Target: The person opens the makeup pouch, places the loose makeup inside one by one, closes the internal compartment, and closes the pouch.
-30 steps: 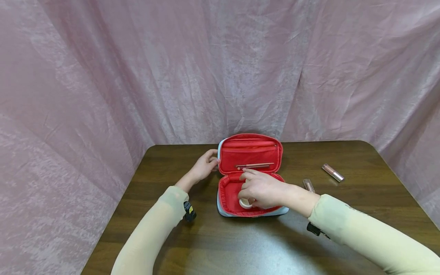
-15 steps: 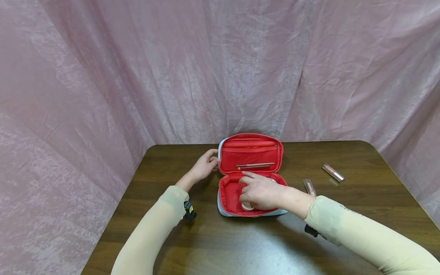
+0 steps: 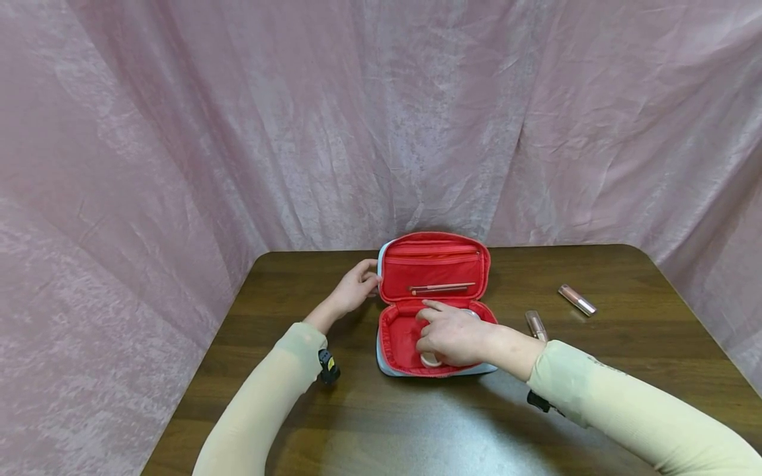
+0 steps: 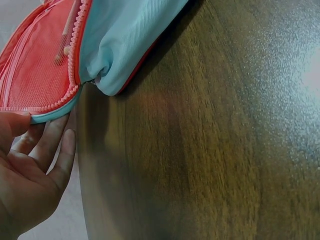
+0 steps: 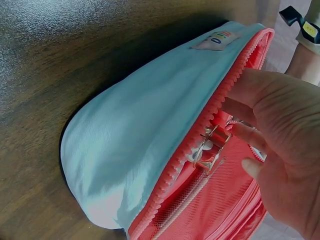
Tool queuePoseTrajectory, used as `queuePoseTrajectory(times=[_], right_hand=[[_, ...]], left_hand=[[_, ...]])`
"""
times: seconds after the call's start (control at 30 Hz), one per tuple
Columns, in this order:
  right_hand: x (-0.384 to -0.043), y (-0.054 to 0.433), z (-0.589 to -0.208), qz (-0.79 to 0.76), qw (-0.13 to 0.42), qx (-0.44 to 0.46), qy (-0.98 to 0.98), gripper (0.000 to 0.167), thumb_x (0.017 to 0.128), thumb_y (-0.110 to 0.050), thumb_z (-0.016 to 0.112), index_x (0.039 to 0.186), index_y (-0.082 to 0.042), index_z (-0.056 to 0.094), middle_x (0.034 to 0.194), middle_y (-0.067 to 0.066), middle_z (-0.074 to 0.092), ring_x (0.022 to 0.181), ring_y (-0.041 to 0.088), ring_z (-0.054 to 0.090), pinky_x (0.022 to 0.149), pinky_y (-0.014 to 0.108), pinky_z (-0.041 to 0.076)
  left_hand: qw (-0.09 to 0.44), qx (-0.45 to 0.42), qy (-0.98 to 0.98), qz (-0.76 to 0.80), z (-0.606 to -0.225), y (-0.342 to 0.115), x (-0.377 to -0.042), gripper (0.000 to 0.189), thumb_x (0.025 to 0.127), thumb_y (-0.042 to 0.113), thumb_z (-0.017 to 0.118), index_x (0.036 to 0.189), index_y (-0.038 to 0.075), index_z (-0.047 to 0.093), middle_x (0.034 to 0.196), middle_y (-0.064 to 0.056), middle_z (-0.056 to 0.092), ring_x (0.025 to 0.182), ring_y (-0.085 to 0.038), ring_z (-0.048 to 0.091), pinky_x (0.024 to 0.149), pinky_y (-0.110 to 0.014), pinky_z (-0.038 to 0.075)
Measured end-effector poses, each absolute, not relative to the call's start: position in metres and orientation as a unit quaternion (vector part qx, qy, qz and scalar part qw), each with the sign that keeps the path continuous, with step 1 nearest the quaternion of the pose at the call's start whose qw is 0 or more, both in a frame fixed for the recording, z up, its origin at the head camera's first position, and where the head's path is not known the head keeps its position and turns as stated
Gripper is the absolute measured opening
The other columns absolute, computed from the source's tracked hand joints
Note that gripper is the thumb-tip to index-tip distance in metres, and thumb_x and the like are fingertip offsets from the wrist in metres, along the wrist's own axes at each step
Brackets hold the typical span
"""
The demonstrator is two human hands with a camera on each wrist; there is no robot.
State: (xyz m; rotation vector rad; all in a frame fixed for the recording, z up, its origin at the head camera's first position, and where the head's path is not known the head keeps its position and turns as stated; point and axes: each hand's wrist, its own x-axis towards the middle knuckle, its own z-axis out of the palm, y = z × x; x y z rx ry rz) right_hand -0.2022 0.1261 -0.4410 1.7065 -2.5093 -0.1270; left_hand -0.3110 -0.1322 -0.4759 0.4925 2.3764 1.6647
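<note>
An open makeup bag (image 3: 433,268), pale blue outside and red inside, stands on the table with its lid raised. My left hand (image 4: 37,170) grips the lid's edge, thumb on the inner side and fingers behind. My right hand (image 3: 455,334) reaches into the lower half, its index finger stretched out. A small round white item (image 3: 430,359) shows at the thumb side of that hand, mostly covered by it; the fingertips on it are hidden. Beside the right fingers in the bag lies a gold metal eyelash curler (image 5: 220,145). Two thin makeup brushes (image 3: 443,287) sit in the lid's mesh pocket.
Two lip gloss tubes lie right of the bag: one tube (image 3: 577,299) farther out, another tube (image 3: 536,325) close to my right wrist. The dark wooden table (image 3: 357,423) ends at a pink curtain (image 3: 381,132) behind the bag.
My right hand has shifted slightly right and toward me within the bag, and the round white item has moved with it. My left hand stays on the lid.
</note>
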Motion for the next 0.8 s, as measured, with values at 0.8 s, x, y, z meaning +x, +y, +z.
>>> queuePoseTrajectory(times=[0.8], right_hand=[[-0.1984, 0.1357, -0.4352, -0.013, 0.077, 0.555, -0.828, 0.032, 0.084, -0.023, 0.08, 0.115, -0.023, 0.077, 0.103, -0.003, 0.073, 0.126, 0.033, 0.054, 0.117, 0.061, 0.027]], left_hand=[[0.104, 0.165, 0.801, 0.566, -0.4743, -0.1322, -0.3099, 0.037, 0.107, 0.006, 0.049, 0.144, 0.002, 0.046, 0.114, -0.021, 0.069, 0.096, -0.027, 0.07, 0.097, -0.056, 0.052]])
